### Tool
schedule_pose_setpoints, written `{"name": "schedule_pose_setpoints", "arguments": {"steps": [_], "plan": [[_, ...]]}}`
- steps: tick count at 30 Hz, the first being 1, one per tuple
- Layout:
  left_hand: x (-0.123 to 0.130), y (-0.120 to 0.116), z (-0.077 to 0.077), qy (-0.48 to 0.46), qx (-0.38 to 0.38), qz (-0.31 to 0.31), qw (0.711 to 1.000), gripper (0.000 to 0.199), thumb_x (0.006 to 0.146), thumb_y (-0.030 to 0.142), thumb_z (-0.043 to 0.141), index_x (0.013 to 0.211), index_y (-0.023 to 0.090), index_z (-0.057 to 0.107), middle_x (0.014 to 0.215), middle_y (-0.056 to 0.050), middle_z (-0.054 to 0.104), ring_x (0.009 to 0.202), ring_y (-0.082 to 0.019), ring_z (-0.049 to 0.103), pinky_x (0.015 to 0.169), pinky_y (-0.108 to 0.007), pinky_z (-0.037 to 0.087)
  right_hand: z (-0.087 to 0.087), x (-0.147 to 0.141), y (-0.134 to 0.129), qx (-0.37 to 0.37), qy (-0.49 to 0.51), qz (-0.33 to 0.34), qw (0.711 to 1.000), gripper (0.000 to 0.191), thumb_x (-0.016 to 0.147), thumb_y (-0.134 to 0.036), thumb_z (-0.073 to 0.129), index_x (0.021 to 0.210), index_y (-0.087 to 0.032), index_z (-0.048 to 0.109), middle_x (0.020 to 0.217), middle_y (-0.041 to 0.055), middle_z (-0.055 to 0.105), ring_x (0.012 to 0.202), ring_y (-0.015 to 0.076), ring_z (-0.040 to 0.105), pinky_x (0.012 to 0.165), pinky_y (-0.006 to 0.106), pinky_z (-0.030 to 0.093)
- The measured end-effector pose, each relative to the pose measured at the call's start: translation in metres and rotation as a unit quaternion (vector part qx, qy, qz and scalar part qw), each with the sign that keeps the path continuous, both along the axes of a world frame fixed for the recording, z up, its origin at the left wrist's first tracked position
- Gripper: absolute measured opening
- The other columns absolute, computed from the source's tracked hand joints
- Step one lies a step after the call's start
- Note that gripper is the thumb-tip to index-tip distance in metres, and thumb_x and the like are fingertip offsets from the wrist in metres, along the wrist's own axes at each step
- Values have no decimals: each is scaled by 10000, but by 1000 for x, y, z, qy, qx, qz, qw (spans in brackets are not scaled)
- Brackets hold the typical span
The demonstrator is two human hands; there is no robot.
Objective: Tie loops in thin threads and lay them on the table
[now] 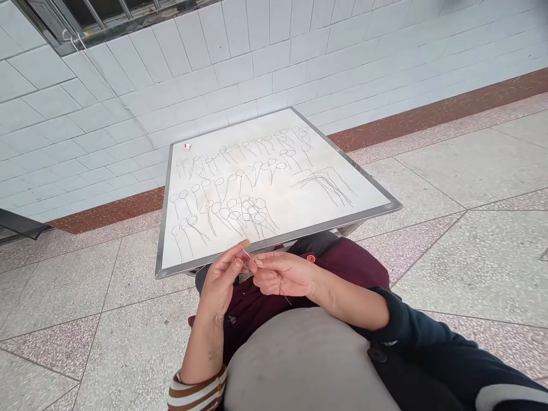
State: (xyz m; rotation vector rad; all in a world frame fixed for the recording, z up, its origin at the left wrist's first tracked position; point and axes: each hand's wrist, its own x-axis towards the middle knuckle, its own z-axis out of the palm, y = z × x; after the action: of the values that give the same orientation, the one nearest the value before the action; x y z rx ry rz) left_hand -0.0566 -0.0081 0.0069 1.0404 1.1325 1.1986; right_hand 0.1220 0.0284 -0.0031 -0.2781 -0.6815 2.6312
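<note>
In front of my lap, near the table's front edge, my right hand (285,274) pinches a thin wire (247,252) between thumb and forefinger. One stretch of the wire runs from this pinch towards the left fingertips, and a thin tail hangs below the right hand. My left hand (222,282) is at the other side, its thumb and fingers curved around the wire's far part. Exactly where its fingers touch the wire is hard to see. On the white table (291,214) lie rows of thin wires bent into loops (233,180), each with a tail.
Several unlooped wires (327,185) lie in a loose bunch on the table's right part. A small white and red object (187,147) sits at the far left corner. A grey metal edge (372,182) frames the tabletop. Behind it stands a white tiled wall (240,74).
</note>
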Motion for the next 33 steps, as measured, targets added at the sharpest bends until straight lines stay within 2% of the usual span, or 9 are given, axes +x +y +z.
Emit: {"name": "schedule_pose_setpoints", "arguments": {"steps": [3, 7, 11, 14, 18, 22, 25, 28, 33], "plan": [[22, -3, -2, -1, 30, -8, 1000, 350, 842, 373, 642, 1146, 207, 691, 893, -52, 673, 1004, -190, 611, 950, -362, 433, 0, 0, 0, -7, -23, -9, 1000, 182, 832, -290, 692, 836, -123, 619, 562, -77, 343, 507, 46, 274, 500, 178, 222], [30, -4, 4, 13, 60, 30, 998, 214, 860, 318, 629, 1013, 216, 737, 873, -33, 667, 972, -172, 610, 981, -354, 405, 0, 0, -1, 11, -54, -27, 998, 216, 816, -318, 710, 830, -117, 632, 558, -72, 374, 510, 45, 305, 506, 184, 231], [33, -5, 5, -46, 40, 77, 995, 194, 862, 327, 629, 951, 193, 737, 836, -26, 674, 709, -110, 562, 808, -293, 463, -1, -1, -2, 61, -59, -43, 995, 238, 835, -354, 685, 851, -120, 643, 557, -61, 417, 508, 53, 330, 506, 203, 232], [34, -4, 7, -105, 9, 103, 989, 203, 845, 353, 649, 881, 168, 725, 772, -17, 665, 579, -79, 517, 633, -242, 444, -2, -1, -4, 98, -70, -54, 991, 267, 851, -391, 658, 852, -124, 644, 561, -46, 455, 512, 61, 348, 501, 214, 222], [30, 0, 10, -155, -37, 168, 973, 229, 785, 354, 716, 883, 146, 712, 674, -1, 631, 569, -76, 544, 539, -192, 414, -5, 0, -6, 110, -103, -59, 987, 292, 838, -412, 664, 835, -121, 644, 570, -37, 478, 520, 63, 367, 503, 217, 225], [25, 3, 10, -189, -37, 225, 955, 208, 723, 305, 773, 801, 124, 706, 631, 7, 606, 626, -86, 593, 600, -183, 471, -8, -1, -8, 111, -111, -56, 986, 308, 829, -434, 666, 840, -126, 643, 580, -34, 482, 537, 68, 394, 508, 214, 234], [21, 4, 10, -208, -20, 244, 947, 170, 729, 270, 771, 753, 117, 699, 617, 8, 597, 603, -75, 584, 613, -181, 485, -9, -1, -10, 128, -116, -50, 984, 321, 828, -455, 660, 847, -136, 643, 593, -28, 497, 545, 73, 416, 510, 212, 244], [11, 5, 11, -210, 13, 273, 939, 151, 755, 232, 749, 847, 115, 725, 642, 4, 605, 612, -68, 577, 638, -173, 494, -13, 2, -14, 142, -136, -33, 980, 331, 825, -474, 654, 839, -143, 637, 599, -20, 522, 549, 76, 433, 512, 211, 253], [-14, 7, 20, -191, 69, 338, 919, 209, 784, 265, 727, 939, 126, 736, 706, -3, 627, 647, -53, 585, 666, -150, 492, -33, 22, -22, 178, -239, -28, 954, 363, 814, -514, 635, 812, -151, 618, 597, -7, 562, 525, 79, 418, 501, 216, 258]]}}
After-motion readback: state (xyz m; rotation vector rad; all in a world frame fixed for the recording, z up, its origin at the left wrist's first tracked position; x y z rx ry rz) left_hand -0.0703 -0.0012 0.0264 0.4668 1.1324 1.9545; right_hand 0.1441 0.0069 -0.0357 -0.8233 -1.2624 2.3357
